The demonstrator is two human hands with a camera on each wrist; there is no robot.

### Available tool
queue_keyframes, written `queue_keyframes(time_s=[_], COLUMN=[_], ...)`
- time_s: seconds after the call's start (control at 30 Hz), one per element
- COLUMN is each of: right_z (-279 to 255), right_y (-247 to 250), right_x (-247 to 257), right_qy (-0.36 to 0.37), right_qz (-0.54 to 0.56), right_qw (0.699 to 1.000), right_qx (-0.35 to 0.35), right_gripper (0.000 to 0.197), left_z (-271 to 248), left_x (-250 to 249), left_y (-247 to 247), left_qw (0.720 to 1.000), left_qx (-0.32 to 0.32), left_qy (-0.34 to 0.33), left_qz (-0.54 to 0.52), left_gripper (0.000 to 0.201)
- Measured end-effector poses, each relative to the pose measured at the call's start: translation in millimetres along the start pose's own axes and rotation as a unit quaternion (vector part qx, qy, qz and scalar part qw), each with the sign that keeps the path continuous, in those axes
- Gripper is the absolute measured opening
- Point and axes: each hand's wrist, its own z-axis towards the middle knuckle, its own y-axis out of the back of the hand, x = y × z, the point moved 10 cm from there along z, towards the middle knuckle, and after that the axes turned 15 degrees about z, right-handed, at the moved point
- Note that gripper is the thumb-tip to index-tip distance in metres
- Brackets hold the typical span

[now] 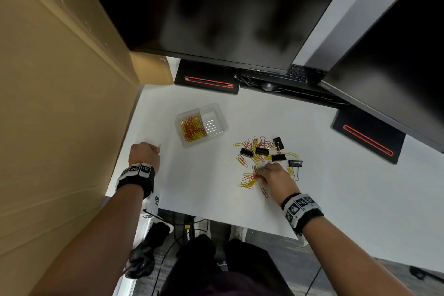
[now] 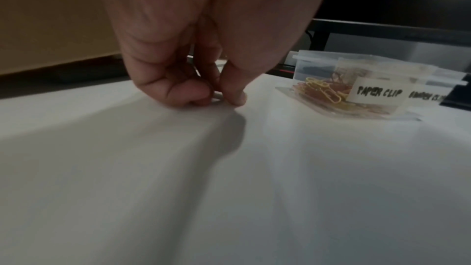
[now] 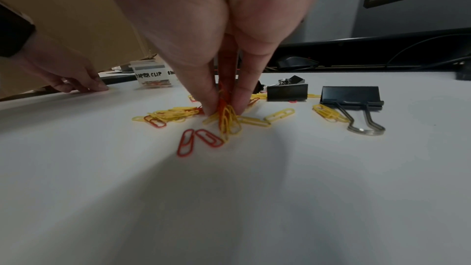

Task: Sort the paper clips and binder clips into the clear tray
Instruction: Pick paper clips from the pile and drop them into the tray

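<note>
The person is leaning over a white desk (image 1: 199, 190), and the clear tray (image 1: 201, 124) is sitting toward its far side, just in front of a monitor stand (image 1: 207, 80). Its left compartment, labelled "PAPER CLIP", is holding a heap of red and yellow paper clips (image 1: 192, 128); the right compartment is lying bare as far as the head view shows. To the right of the tray and nearer the person, the loose pile (image 1: 258, 163) of red and yellow paper clips is lying spread on the desk, with black binder clips (image 1: 261, 150) scattered through its far side and one (image 3: 351, 96) at its right edge with its wire handles flat on the desk. The right hand (image 1: 274, 175) is reaching down into the near part of that pile, thumb and fingers (image 3: 203, 92) pinching together around a small bunch of yellow and red clips (image 3: 227, 116) standing on end. The left hand (image 1: 144, 153) is resting on the desk to the left of the tray, fingers curled tight, pinching a single yellow clip (image 1: 159, 146) whose tip is poking out toward the tray.
</note>
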Motion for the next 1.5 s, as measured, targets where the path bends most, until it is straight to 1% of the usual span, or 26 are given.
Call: queue_keyframes(time_s=[0.13,0.23,0.3,0.4,0.5,0.6,0.7,0.77,0.8,0.83,0.87,0.9,0.97,1.03,1.1,1.13,1.2,1.3,1.37,1.43,1.5], right_z=[-5,-7,-9,-14,-18,-19,-20,-20,-19,-19,-19,-19,-20,-22,-25,-26,-28,-29,-29,-29,-30], right_y=[6,18,30,49,61,63,63,63,63,63,62,60,57,55,56,57,58,56,54,53,52], right_x=[-7,-9,-8,-8,-16,-29,-38,-39,-39,-39,-40,-42,-47,-49,-51,-52,-55,-61,-63,-64,-66], right_qy=[-0.003,-0.01,-0.013,-0.032,-0.057,-0.101,-0.144,-0.155,-0.157,-0.159,-0.162,-0.167,-0.174,-0.179,-0.184,-0.187,-0.193,-0.208,-0.212,-0.213,-0.215], right_qz=[0.024,0.058,0.094,0.142,0.177,0.229,0.297,0.325,0.334,0.339,0.345,0.348,0.35,0.348,0.348,0.351,0.355,0.352,0.349,0.349,0.348], right_qw=[0.999,0.997,0.992,0.981,0.968,0.951,0.924,0.912,0.908,0.905,0.903,0.901,0.898,0.897,0.895,0.893,0.888,0.884,0.885,0.885,0.886], right_qx=[-0.026,-0.058,-0.089,-0.132,-0.168,-0.18,-0.192,-0.198,-0.2,-0.201,-0.2,-0.2,-0.2,-0.203,-0.209,-0.212,-0.219,-0.226,-0.224,-0.222,-0.22], right_gripper=[0.02,0.014,0.01,0.01,0.012,0.008,0.008,0.01,0.01,0.01,0.009,0.009,0.008,0.007,0.007,0.007,0.008,0.009,0.01,0.011,0.011], left_z=[-8,-16,-22,-34,-41,-46,-52,-60,-69,-83,-102,-125,-174,-207,-217,-216,-210,-200,-195,-193,-192], left_x=[0,-6,-20,-51,-77,-93,-100,-106,-115,-127,-144,-163,-195,-213,-221,-223,-225,-227,-229,-230,-230], left_y=[2,16,30,45,54,56,58,63,65,63,54,36,-15,-65,-103,-115,-129,-133,-131,-130,-126], left_qw=[0.999,0.995,0.986,0.971,0.965,0.963,0.964,0.96,0.955,0.947,0.937,0.923,0.883,0.846,0.83,0.83,0.837,0.852,0.854,0.856,0.862], left_qx=[-0.003,-0.021,-0.035,-0.037,-0.04,-0.039,-0.052,-0.076,-0.097,-0.107,-0.096,-0.06,0.021,0.06,0.074,0.076,0.077,0.064,0.058,0.054,0.047], left_qy=[-0.018,-0.029,-0.056,-0.121,-0.164,-0.183,-0.189,-0.199,-0.222,-0.26,-0.31,-0.367,-0.468,-0.52,-0.528,-0.522,-0.506,-0.5,-0.505,-0.506,-0.499], left_qz=[-0.039,-0.099,-0.155,-0.202,-0.201,-0.194,-0.181,-0.183,-0.171,-0.153,-0.128,-0.095,0.005,0.103,0.165,0.183,0.194,0.142,0.112,0.094,0.073], left_gripper=[0.014,0.01,0.006,0.007,0.007,0.008,0.012,0.013,0.014,0.014,0.016,0.019,0.031,0.05,0.068,0.072,0.072,0.051,0.038,0.028,0.024])
